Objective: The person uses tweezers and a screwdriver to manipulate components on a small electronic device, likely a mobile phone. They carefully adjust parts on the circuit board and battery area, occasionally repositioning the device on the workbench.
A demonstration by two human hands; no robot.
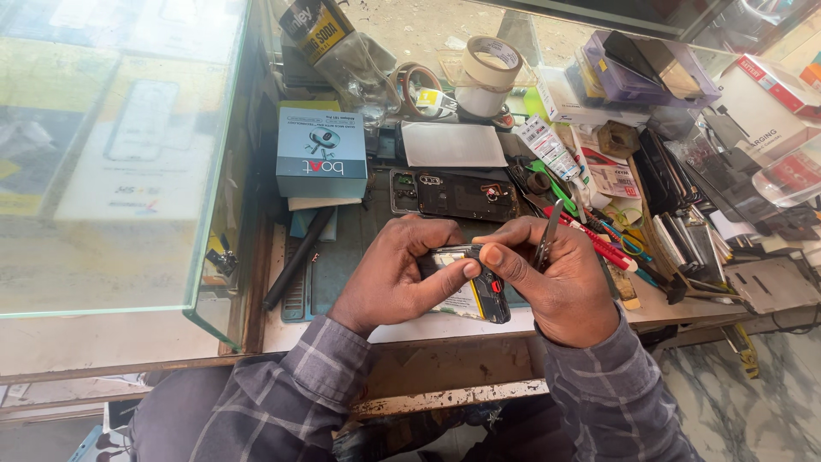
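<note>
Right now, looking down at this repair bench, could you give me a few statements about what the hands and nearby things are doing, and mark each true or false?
1. Both hands grip the opened phone. True.
2. The right hand also holds metal tweezers. True.
3. The roll of tape lies in the person's lap. False: it sits at the back of the bench.
4. The left hand rests flat on the glass case. False: it holds the phone.
5. A detached phone back cover lies beyond the hands. True.

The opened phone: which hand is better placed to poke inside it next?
Probably the right hand: it holds metal tweezers beside the opened phone, thumb on its edge. The left hand mostly grips and steadies it.
</note>
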